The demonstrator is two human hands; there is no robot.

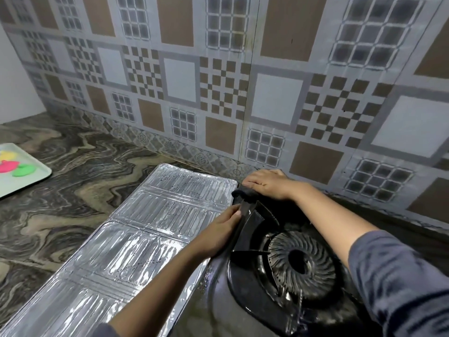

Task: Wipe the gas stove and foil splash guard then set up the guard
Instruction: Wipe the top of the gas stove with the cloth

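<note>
The black gas stove (245,310) sits at the lower right, its round burner (300,262) ringed by a black pan support (252,224). The silver foil splash guard (136,239) lies flat on the counter, left of the stove and touching its edge. My right hand (267,183) presses a dark cloth (239,194) onto the stove's far left corner, fingers flat on top. My left hand (218,232) rests at the stove's left edge, fingertips on the pan support's arm.
A marbled stone counter (73,181) spreads to the left. On it at the far left lies a pale green tray (36,176) with pink, yellow and green pieces. The patterned tile wall (218,81) rises right behind the stove and guard.
</note>
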